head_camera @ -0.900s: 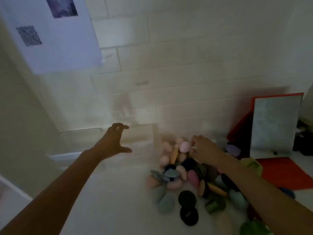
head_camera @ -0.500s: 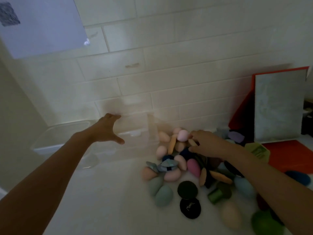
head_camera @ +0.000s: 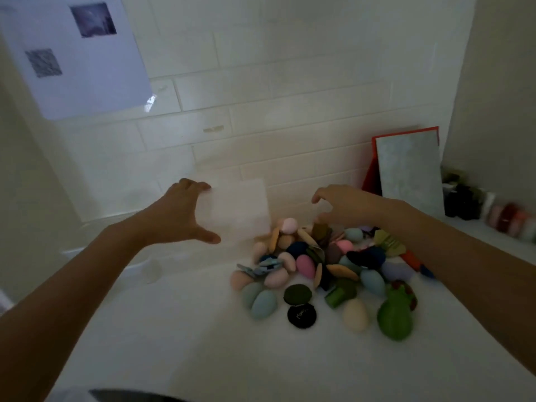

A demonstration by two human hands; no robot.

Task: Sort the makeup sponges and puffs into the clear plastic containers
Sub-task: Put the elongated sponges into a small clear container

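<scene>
Clear container (head_camera: 240, 211) barely visible, left hand (head_camera: 174, 219) gripping

The worktop (head_camera: 174, 329) is white; the wall tiles (head_camera: 290, 82) are off-white in a brick pattern. The sheet of paper (head_camera: 87, 76) is white with two dark grey squares. The clear container (head_camera: 240, 210) looks milky. In the pile lie a black puff (head_camera: 301, 315), green sponge (head_camera: 396, 317), pale blue sponge (head_camera: 264, 304) and pink sponge (head_camera: 305, 266). The mottled grey panel (head_camera: 409, 172) has a red border.

Both bare arms reach forward. The left hand (head_camera: 185, 216) grips the clear container (head_camera: 237, 210) by its end, fingers (head_camera: 197, 187) above and thumb below. The right hand (head_camera: 345, 206) hovers palm-down, loosely curled.
</scene>
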